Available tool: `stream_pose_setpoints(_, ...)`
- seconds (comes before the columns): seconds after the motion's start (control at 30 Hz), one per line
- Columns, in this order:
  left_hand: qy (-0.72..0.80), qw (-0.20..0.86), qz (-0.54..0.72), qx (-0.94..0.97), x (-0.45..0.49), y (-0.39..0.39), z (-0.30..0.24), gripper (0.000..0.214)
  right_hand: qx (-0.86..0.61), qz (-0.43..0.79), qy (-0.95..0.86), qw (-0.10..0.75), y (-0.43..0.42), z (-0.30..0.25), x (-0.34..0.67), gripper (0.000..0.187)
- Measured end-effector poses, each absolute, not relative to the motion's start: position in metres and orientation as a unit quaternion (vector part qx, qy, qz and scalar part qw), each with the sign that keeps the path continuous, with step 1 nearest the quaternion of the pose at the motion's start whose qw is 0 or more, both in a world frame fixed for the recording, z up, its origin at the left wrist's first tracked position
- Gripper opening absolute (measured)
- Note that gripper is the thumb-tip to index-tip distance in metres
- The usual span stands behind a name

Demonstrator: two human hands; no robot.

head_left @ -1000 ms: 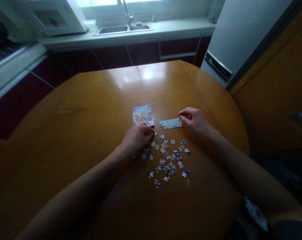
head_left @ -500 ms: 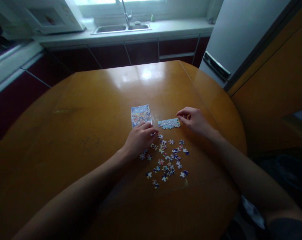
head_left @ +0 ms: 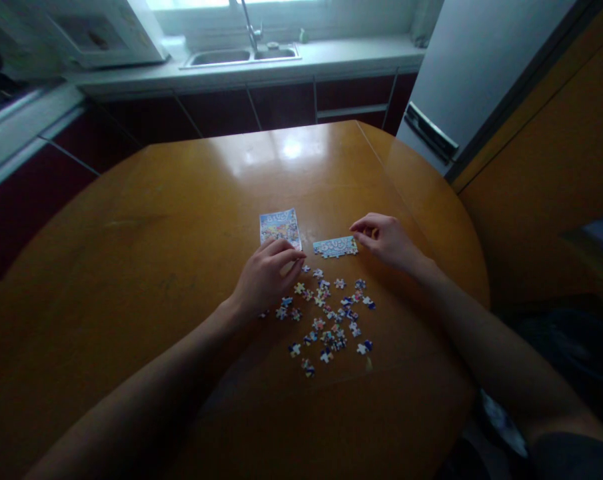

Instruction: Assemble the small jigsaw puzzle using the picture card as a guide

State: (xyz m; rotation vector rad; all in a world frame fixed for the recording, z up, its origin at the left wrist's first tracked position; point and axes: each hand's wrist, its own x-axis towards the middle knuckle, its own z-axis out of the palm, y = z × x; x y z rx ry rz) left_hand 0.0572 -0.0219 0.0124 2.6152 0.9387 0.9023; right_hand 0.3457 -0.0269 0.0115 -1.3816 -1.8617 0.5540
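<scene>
A small picture card lies on the orange-brown wooden table. To its right is a joined strip of puzzle pieces. Several loose puzzle pieces are scattered nearer to me. My left hand hovers just below the card at the left edge of the loose pieces, its fingers curled together; whatever is in them is hidden. My right hand rests at the strip's right end, thumb and forefinger pinched, and I cannot see what they hold.
Beyond the table runs a kitchen counter with a sink and tap under a window. A microwave stands at the back left. A grey fridge is at the right, beside a wooden cabinet wall.
My left hand has drawn back a little from the card's lower edge toward the loose pieces. My right hand has stayed at the end of the strip.
</scene>
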Motion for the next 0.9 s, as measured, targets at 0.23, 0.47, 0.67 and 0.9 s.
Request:
stream_pose_setpoints(0.23, 0.341, 0.093, 0.322, 0.878, 0.021, -0.044, 0.009, 0.007, -0.535, 0.222, -0.726, 0.372, -0.028, 0.015, 0.347, 0.009)
stream_pose_setpoints(0.47, 0.323, 0.091, 0.373, 0.865, 0.022, -0.053, 0.001, 0.011, -0.475, 0.258, -0.778, 0.32, -0.04, 0.028, 0.343, 0.008)
stream_pose_setpoints(0.67, 0.304, 0.11, 0.375, 0.869, 0.027, -0.054, -0.001, 0.015, -0.362, 0.351, -0.851, 0.146, -0.061, 0.041, 0.332, 0.011)
stream_pose_setpoints(0.9, 0.297, 0.116, 0.385, 0.866, 0.025, -0.054, 0.0, 0.015, -0.341, 0.343, -0.872, 0.078, -0.071, 0.038, 0.322, 0.01)
